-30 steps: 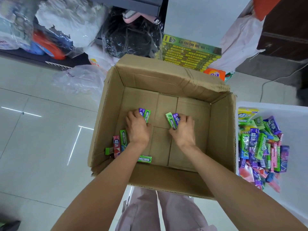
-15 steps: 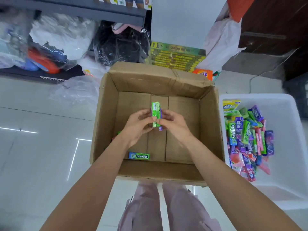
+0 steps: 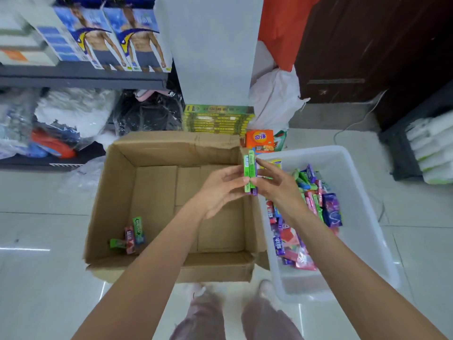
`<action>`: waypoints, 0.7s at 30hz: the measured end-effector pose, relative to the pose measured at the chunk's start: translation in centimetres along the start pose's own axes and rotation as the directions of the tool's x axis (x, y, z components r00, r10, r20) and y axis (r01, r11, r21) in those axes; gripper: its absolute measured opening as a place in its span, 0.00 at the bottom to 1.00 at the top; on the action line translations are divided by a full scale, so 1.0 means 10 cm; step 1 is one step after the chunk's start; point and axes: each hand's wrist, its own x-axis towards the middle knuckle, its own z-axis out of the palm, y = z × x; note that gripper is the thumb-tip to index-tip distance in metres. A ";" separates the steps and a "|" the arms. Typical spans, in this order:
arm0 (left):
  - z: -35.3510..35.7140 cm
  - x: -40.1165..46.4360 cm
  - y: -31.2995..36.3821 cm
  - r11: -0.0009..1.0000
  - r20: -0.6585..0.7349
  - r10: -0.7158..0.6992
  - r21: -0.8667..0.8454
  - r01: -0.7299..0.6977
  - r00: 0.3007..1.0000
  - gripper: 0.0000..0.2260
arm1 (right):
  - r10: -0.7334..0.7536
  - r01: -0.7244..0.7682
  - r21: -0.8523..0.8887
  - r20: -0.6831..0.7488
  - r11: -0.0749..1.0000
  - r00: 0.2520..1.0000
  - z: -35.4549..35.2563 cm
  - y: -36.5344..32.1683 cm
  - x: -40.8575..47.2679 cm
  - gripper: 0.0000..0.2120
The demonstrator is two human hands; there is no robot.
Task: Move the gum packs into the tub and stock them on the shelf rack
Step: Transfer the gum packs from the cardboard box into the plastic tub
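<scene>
Both hands, left [image 3: 221,190] and right [image 3: 277,186], pinch a bundle of packs [image 3: 250,173], now carried right from mid-box [image 3: 157,192] to the tub [image 3: 355,192] rim; dropping comes next, with three packs [image 3: 131,235] left near-left.

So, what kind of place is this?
Probably a small shop's stockroom or aisle: a shelf of boxed underwear, a cardboard box beside a white tub of gum packs, bagged goods on the floor.

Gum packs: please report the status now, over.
Both hands, left and right, grip a green and purple gum pack bundle above the white plastic tub's rim. Three packs remain in the brown cardboard box. Nothing blocking.
</scene>
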 end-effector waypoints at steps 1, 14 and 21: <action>0.20 0.06 -0.06 1.000 -0.008 -0.007 0.013 0.007 1.000 0.15 | 0.006 -0.006 -0.032 -0.020 0.999 1.000 -0.18 0.02 -0.02 0.23; 1.55 0.54 -0.64 0.664 -0.299 0.245 0.745 0.065 0.922 0.16 | 0.099 -0.112 -0.440 -0.051 0.891 0.994 -1.36 0.37 -0.08 0.18; 1.19 0.19 -0.57 0.704 -0.368 0.320 0.709 0.040 0.873 0.09 | -0.050 0.051 -0.522 0.015 0.851 0.999 -1.05 0.27 -0.13 0.15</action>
